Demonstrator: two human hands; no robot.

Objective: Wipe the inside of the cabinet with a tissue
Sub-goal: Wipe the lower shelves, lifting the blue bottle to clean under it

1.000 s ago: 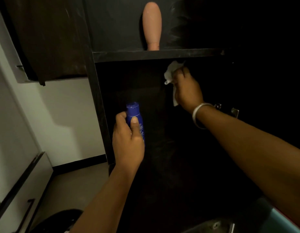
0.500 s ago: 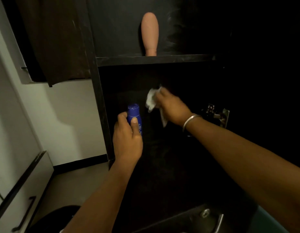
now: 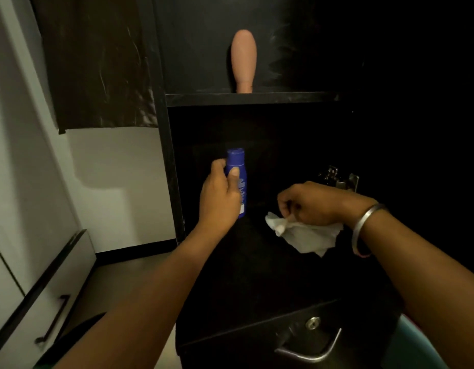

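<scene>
Wiping the lower cabinet bay, tissue in my right hand, bottle lifted clear in my left.

My right fingers (image 3: 285, 209) pinch the crumpled tissue (image 3: 306, 235) at centre right of the frame, low in the dark cabinet (image 3: 257, 275); my left hand (image 3: 219, 198) grips the blue bottle (image 3: 237, 179), held up just left of centre. To wipe well, I judge I should flatten the tissue under my fingers and sweep corner to corner, keeping the bottle raised. Against the earlier frames, my right hand has dropped from under the shelf (image 3: 251, 98) to the lower right, near the hinge (image 3: 337, 177).
</scene>
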